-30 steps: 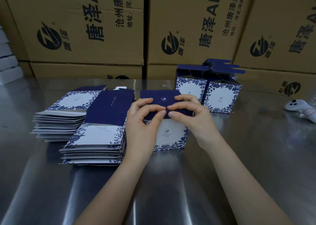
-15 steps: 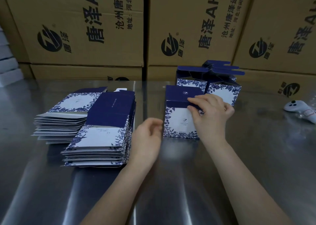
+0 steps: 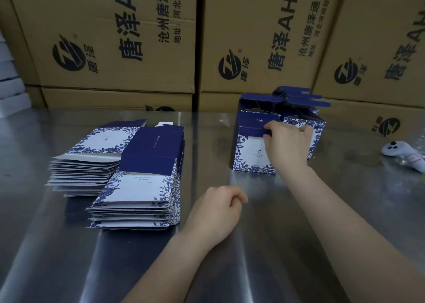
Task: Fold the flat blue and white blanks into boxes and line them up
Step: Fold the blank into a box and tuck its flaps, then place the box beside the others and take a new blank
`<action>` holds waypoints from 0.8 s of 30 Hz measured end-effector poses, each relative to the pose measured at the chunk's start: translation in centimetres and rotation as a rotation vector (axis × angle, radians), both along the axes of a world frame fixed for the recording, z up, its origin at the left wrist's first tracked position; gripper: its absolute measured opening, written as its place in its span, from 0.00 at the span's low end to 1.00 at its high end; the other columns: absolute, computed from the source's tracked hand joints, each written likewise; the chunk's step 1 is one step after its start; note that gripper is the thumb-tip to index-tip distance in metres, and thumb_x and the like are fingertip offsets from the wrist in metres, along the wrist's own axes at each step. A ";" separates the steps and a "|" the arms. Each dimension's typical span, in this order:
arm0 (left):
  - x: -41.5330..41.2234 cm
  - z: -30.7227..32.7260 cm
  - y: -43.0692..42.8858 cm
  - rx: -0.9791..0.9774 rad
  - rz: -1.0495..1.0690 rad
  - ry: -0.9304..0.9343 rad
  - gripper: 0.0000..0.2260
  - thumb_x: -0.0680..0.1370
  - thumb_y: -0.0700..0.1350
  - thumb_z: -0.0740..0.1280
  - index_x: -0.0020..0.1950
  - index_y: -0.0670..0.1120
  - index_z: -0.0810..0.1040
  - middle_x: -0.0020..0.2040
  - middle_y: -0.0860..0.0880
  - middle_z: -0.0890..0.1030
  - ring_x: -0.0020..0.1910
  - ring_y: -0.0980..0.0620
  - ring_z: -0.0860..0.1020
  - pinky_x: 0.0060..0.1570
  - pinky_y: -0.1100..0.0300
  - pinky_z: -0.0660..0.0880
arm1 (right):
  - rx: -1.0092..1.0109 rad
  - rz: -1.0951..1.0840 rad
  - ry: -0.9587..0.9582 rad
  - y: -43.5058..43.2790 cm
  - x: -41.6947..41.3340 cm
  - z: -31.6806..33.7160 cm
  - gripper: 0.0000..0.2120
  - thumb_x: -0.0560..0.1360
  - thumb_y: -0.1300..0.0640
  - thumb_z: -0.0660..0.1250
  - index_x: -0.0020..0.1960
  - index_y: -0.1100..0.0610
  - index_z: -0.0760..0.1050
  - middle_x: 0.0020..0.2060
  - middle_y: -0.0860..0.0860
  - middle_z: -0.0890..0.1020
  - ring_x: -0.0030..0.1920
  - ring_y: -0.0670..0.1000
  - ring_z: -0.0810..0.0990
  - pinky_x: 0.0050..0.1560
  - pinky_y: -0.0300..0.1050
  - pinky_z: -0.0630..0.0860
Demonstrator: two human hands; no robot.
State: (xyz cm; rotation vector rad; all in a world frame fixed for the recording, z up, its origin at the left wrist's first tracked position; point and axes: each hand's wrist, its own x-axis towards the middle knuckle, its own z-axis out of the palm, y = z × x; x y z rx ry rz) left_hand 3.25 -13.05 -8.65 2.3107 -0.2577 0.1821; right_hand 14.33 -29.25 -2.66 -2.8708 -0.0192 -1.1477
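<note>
A folded blue and white box [image 3: 251,152] stands upright on the steel table, its dark blue lid closed. My right hand [image 3: 287,142] grips its right upper edge, fingers curled on the lid flap. Just behind and to its right stand several earlier boxes [image 3: 301,123] with open blue flaps. Two stacks of flat blanks lie to the left: the near stack [image 3: 142,187] and the far stack [image 3: 92,155]. My left hand [image 3: 217,210] hovers over the table between the near stack and the box, fingers loosely curled, holding nothing.
Large brown cartons [image 3: 264,38] wall off the back of the steel table [image 3: 299,245]. A white controller [image 3: 402,155] lies at the right edge. White boxes [image 3: 9,88] are stacked at the far left.
The box moved from the table's middle back and right, up against the earlier boxes, carried by my right hand. My left hand let go of it and dropped back toward me.
</note>
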 end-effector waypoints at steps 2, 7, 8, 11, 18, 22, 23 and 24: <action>0.0 0.0 0.0 0.012 -0.016 0.019 0.12 0.77 0.42 0.61 0.50 0.55 0.82 0.46 0.52 0.84 0.48 0.49 0.80 0.47 0.56 0.75 | 0.017 0.005 0.055 -0.2 0.8 0.3 0.12 0.79 0.60 0.60 0.59 0.56 0.78 0.57 0.55 0.77 0.51 0.58 0.76 0.58 0.50 0.57; 0.0 -0.1 0.1 0.032 -0.020 0.029 0.12 0.77 0.42 0.60 0.50 0.55 0.81 0.45 0.53 0.84 0.47 0.49 0.80 0.46 0.57 0.75 | -0.100 -0.085 0.120 0.4 1.9 0.4 0.11 0.74 0.66 0.61 0.54 0.60 0.77 0.54 0.57 0.72 0.56 0.60 0.68 0.58 0.53 0.59; 0.0 -0.1 0.1 0.028 -0.021 0.031 0.12 0.77 0.42 0.60 0.50 0.55 0.81 0.45 0.53 0.84 0.46 0.49 0.80 0.46 0.57 0.75 | -0.117 -0.096 0.149 0.6 2.0 0.5 0.10 0.73 0.66 0.60 0.52 0.61 0.76 0.54 0.57 0.72 0.55 0.60 0.68 0.56 0.53 0.60; 0.0 -0.2 0.1 0.031 -0.024 0.032 0.12 0.77 0.43 0.60 0.50 0.56 0.81 0.44 0.54 0.84 0.45 0.50 0.80 0.45 0.57 0.74 | -0.147 -0.092 0.224 0.9 2.5 0.7 0.13 0.73 0.63 0.61 0.57 0.61 0.71 0.56 0.57 0.72 0.56 0.60 0.68 0.57 0.54 0.61; 0.1 -0.2 0.0 0.064 -0.023 0.027 0.12 0.77 0.43 0.60 0.51 0.56 0.81 0.45 0.54 0.84 0.46 0.51 0.80 0.47 0.57 0.76 | -0.153 -0.046 0.332 0.5 4.1 1.0 0.27 0.75 0.57 0.62 0.73 0.54 0.61 0.61 0.55 0.71 0.63 0.58 0.68 0.64 0.58 0.59; 0.0 -0.1 0.0 0.078 -0.021 0.031 0.12 0.78 0.43 0.60 0.52 0.56 0.81 0.45 0.54 0.84 0.46 0.51 0.80 0.47 0.57 0.76 | -0.144 -0.049 0.413 0.4 5.0 1.1 0.32 0.74 0.57 0.62 0.76 0.53 0.56 0.64 0.55 0.69 0.66 0.58 0.65 0.65 0.59 0.58; 0.0 0.0 0.0 0.080 -0.021 0.031 0.12 0.78 0.43 0.60 0.52 0.56 0.81 0.45 0.54 0.84 0.46 0.50 0.80 0.47 0.57 0.76 | -0.136 -0.048 0.430 0.5 5.2 1.1 0.34 0.74 0.56 0.63 0.76 0.53 0.54 0.66 0.56 0.67 0.68 0.57 0.64 0.66 0.60 0.57; 0.0 0.0 0.0 0.081 -0.022 0.028 0.12 0.78 0.43 0.60 0.52 0.56 0.81 0.45 0.53 0.84 0.46 0.50 0.80 0.47 0.57 0.76 | -0.127 -0.047 0.444 0.5 5.4 1.1 0.35 0.74 0.56 0.63 0.77 0.53 0.53 0.67 0.56 0.66 0.69 0.57 0.63 0.67 0.61 0.56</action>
